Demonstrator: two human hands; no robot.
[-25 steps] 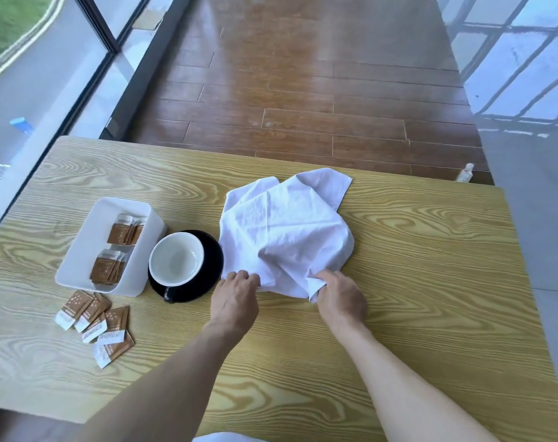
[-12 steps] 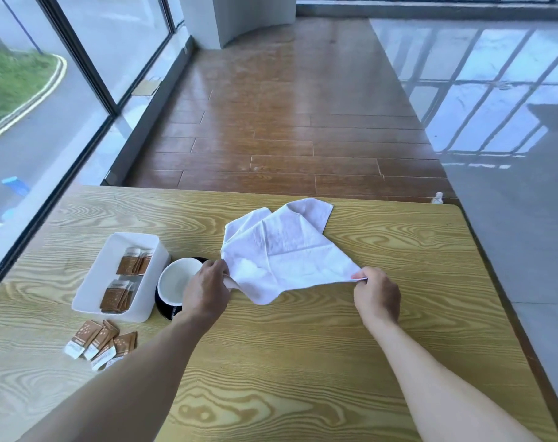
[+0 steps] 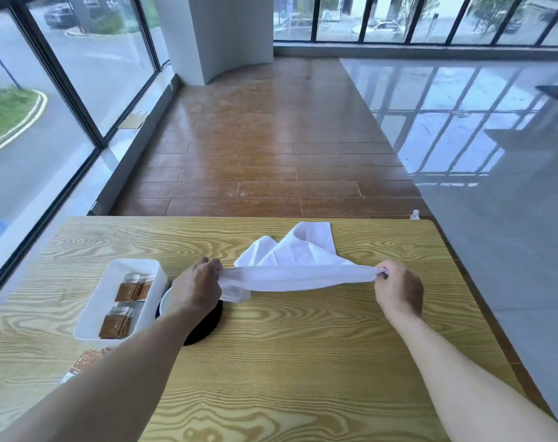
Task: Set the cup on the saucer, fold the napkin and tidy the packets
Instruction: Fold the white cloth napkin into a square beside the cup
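Napkin [image 3: 298, 269]: white, stretched above tabletop [image 3: 303, 362].
Left hand [image 3: 196, 288]: pinches napkin's left end.
Right hand [image 3: 399, 287]: pinches right end.
Packets [image 3: 124, 309]: in tray [image 3: 94, 309].

Left hand [image 3: 197, 287] and right hand [image 3: 399, 287] pinch the napkin [image 3: 298, 266] stretched above the table [image 3: 303, 362].

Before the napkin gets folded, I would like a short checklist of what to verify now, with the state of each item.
1. Left hand pinches one end of the napkin: ok.
2. Right hand pinches the other end: ok.
3. Near edge stretched between the hands: ok.
4. Far part flat on the table: not ok, it lies bunched.
5. Cup on saucer: ok, though the left arm hides most of it.
6. Packets outside the white tray: not ok, some lie loose.
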